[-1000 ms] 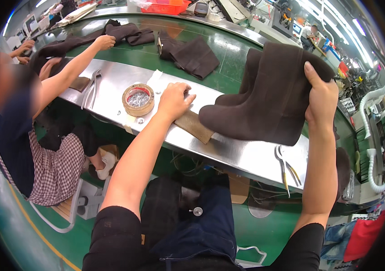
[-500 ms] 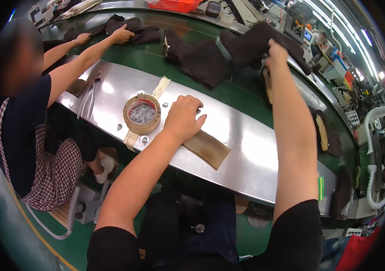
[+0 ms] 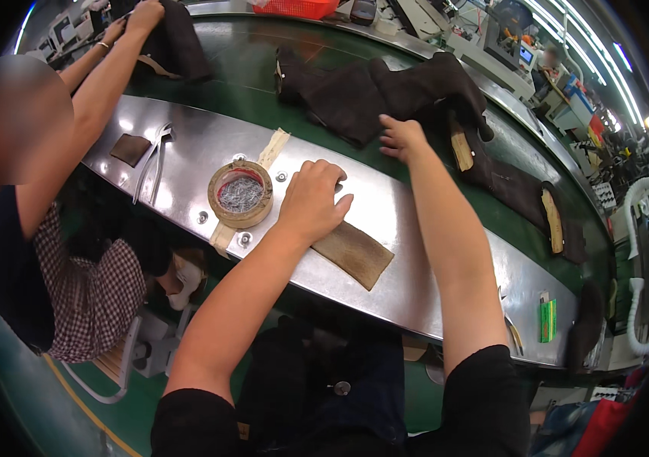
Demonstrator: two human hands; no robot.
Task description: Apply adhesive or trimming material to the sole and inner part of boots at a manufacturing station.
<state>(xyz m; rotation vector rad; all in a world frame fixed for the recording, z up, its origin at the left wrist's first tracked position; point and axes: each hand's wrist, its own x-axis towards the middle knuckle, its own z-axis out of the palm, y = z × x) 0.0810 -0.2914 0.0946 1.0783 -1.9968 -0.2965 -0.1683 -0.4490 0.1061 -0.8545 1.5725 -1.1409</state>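
Observation:
My left hand (image 3: 311, 199) rests on the metal ledge at the upper end of a flat brown pad (image 3: 356, 256), fingers curled and thumb apart. Something small and dark shows at its fingertips; I cannot make out what. Over the ledge's far edge, my right hand (image 3: 403, 140) is empty with its fingers spread. Just beyond it, dark brown boots (image 3: 355, 95) with long soft shafts lie on the green belt, one showing a pale sole (image 3: 461, 151). Left of my left hand stands a round tape-wrapped tub (image 3: 220, 199) filled with small metal pins or staples (image 3: 241, 195).
A co-worker (image 3: 16, 251) at the left lifts a dark boot (image 3: 180, 42). Pincers (image 3: 151, 164) and a small brown pad (image 3: 130, 149) lie on the ledge near them. To my right are another hand tool (image 3: 513, 329) and a green packet (image 3: 548, 320). A red basket (image 3: 298, 7) stands beyond the belt.
My right hand has let go of a dark boot on the belt, moved back left toward me and opened. The co-worker has raised a boot off the belt. My left hand has hardly moved.

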